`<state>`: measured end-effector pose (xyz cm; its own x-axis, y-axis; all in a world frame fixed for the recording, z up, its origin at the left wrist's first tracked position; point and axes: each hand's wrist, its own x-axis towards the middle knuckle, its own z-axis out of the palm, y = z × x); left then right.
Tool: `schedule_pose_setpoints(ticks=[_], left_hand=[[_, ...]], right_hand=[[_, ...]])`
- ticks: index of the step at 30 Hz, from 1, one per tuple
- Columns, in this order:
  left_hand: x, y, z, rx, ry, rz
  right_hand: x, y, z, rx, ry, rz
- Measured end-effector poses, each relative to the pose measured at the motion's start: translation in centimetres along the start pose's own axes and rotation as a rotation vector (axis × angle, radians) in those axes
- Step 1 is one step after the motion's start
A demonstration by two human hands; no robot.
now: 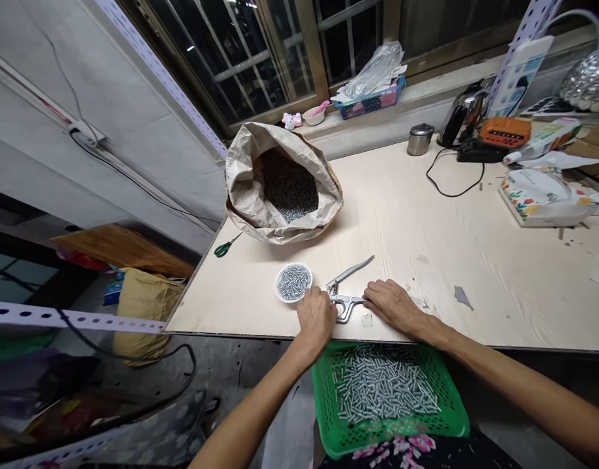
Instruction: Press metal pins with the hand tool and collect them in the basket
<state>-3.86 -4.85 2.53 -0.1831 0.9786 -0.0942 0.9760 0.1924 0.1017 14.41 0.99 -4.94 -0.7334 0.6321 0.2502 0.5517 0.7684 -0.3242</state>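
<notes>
My left hand (317,317) is closed around the head end of a grey plier-like hand tool (347,305) with a spring between its two spread handles. The fingers of my right hand (394,305) are curled over the end of the tool's lower handle, at the table's front edge. The upper handle stands away from both hands. Touching or very near my left hand is a small white bowl (278,294) heaped with small metal pins (293,282). Below the table edge, on the lap, rests a green plastic basket (329,436) holding many metal pieces (385,384) that look like rivets.
An open paper sack (241,208) with small metal pieces inside stands behind the bowl. Green-handled scissors (224,249) lie at the left table edge. A grey scrap (461,297) lies to the right. Farther back are a metal canister (420,140), an orange battery (505,131) and a tissue pack (543,198).
</notes>
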Motion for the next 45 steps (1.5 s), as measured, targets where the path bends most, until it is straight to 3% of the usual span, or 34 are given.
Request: schedule_pose_setpoints(ticks=[3, 7, 9, 12, 14, 18, 25, 27, 30, 33, 37, 41, 45], left_hand=[[-2.8, 1.3, -1.1, 0.058, 0.119, 0.167], [-4.5, 0.9, -1.9, -0.047, -0.069, 0.299], [-3.0, -0.7, -2.2, -0.052, -0.085, 0.203], [1.0, -3.8, -2.7, 0.01, 0.06, -0.053], [3.6, -5.6, -2.7, 0.039, 0.091, -0.139], [5.9, -6.9, -1.8, 0.065, 0.061, -0.133], [6.3, -7.0, -1.2, 0.059, 0.074, -0.109], [5.8, -7.1, -1.4, -0.027, 0.149, -0.08], [4.0, -6.7, -1.6, -0.329, 0.217, -0.013], [1.6, -5.8, -0.9, -0.649, 0.107, -0.008], [-0.6, -4.9, 1.1, -0.956, -0.061, -0.18], [-1.0, -4.5, 3.1, -1.173, -0.091, -0.298], [-0.7, -4.1, 4.0, -1.188, -0.088, -0.341]], right_hand=[[0.0, 0.4, 0.2, 0.038, 0.013, 0.008], [-0.1, 0.5, 0.5, 0.082, 0.024, 0.021], [-0.2, 0.4, 0.6, 0.092, 0.028, 0.021], [-0.2, 0.4, 0.8, 0.087, 0.038, 0.02], [-0.2, 0.4, 0.9, 0.073, 0.049, 0.022], [-0.3, 0.3, 1.1, 0.052, 0.074, 0.02], [-0.3, 0.3, 1.0, 0.049, 0.098, 0.006], [-0.2, 0.2, 1.0, 0.044, 0.107, -0.002], [-0.1, 0.1, 0.9, -0.023, 0.143, -0.05], [-0.1, -0.1, 0.9, -0.16, 0.217, -0.122], [-0.2, -0.4, 0.6, -0.29, 0.321, -0.184], [-0.3, -0.7, 0.3, -0.338, 0.362, -0.212], [-0.2, -0.7, 0.2, -0.354, 0.394, -0.215]])
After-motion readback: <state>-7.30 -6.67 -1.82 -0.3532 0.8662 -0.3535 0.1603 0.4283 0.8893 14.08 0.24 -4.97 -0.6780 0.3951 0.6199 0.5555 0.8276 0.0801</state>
